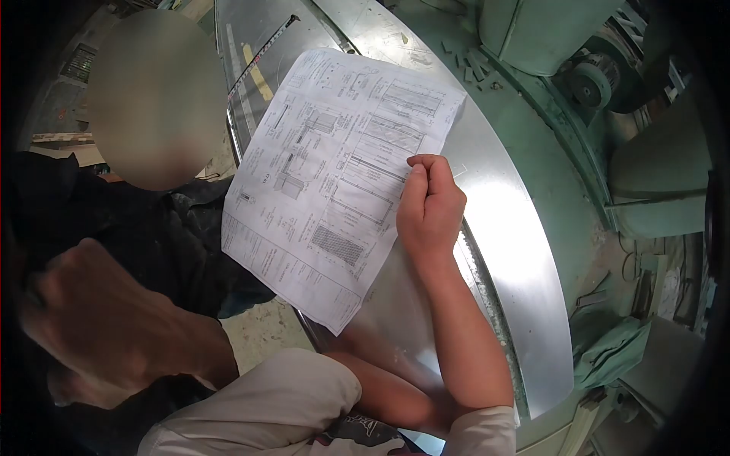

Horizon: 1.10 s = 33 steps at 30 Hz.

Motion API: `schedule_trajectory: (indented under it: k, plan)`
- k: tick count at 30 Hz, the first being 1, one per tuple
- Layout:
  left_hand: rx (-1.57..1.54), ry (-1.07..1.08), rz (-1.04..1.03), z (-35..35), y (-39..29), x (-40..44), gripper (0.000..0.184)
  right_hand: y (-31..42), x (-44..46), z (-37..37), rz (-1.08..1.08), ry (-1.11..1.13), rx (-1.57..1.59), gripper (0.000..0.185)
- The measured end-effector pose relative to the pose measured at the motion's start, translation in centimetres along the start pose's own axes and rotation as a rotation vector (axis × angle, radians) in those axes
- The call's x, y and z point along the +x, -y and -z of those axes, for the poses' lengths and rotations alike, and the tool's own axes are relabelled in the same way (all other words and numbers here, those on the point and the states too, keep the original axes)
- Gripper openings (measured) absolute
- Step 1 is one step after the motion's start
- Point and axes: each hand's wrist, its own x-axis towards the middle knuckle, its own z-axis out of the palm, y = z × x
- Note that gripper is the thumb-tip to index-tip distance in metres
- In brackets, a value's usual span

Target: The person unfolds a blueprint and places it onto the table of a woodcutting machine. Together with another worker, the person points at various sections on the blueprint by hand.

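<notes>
My right hand point(431, 204) is closed at the right edge of a large printed technical drawing point(304, 182), thumb and forefinger together over the paper. The creased white sheet shows line diagrams, shaded panels and small text. It lies over a shiny metal surface point(498, 228), its lower left part reaching past the edge. My left forearm point(395, 391) comes out of a beige sleeve and passes under my right elbow, which hides my left hand. A bare hand point(125, 327), blurred and close at the lower left, seems to be another person's.
A person in dark clothing point(129, 209) leans in from the left. An extended tape measure point(262, 52) and a yellowish strip point(257, 72) lie at the back of the metal surface. Green machinery point(547, 34) with a motor point(597, 82) and scraps point(475, 67) stand to the right.
</notes>
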Motion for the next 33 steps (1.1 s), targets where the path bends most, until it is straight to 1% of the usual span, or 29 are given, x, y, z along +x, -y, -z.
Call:
schedule_trajectory:
  k: [2,4,7,9,13,21,23,25,28,29,31,33]
  plan:
    - [0.040,0.213,0.195,-1.3,5.1,-2.8,0.015,0.1,0.1,0.0,-0.010,0.001,0.014,0.018]
    - [0.081,0.399,0.333,-3.0,10.1,-5.9,0.014,0.1,0.1,0.1,-0.021,0.003,0.016,0.018]
    - [0.125,0.621,0.442,-5.6,16.4,-10.4,0.014,0.1,0.1,0.1,-0.002,-0.019,0.036,0.019]
    - [0.161,0.730,0.453,-7.0,19.4,-12.8,0.013,0.2,0.2,0.2,-0.002,-0.022,0.046,0.019]
    - [0.265,0.828,0.465,-8.3,21.2,-15.1,0.013,0.6,0.2,0.3,0.001,-0.072,0.103,0.021]
    - [0.505,0.990,0.466,-11.8,21.0,-16.2,0.013,0.2,0.1,0.6,0.041,-0.131,0.125,0.021]
    - [0.552,1.011,0.475,-12.8,20.7,-16.2,0.014,-0.7,0.0,0.7,0.057,-0.148,0.143,0.021]
    - [0.618,1.025,0.480,-13.6,19.7,-16.2,0.014,-2.2,0.0,0.9,0.020,-0.115,0.228,0.021]
    - [0.774,0.979,0.475,-13.6,17.7,-16.0,0.015,-2.6,-0.4,1.7,-0.007,-0.110,0.270,0.021]
    - [0.852,0.934,0.482,-13.0,16.3,-16.0,0.015,-2.6,-0.5,2.1,-0.008,-0.108,0.268,0.021]
    - [1.043,0.807,0.503,-11.9,12.3,-16.5,0.016,-2.6,-0.6,2.4,-0.096,-0.111,0.535,0.022]
    - [1.252,0.640,0.514,-10.7,8.3,-17.1,0.017,-2.3,-0.5,2.8,-0.084,-0.092,0.546,0.022]
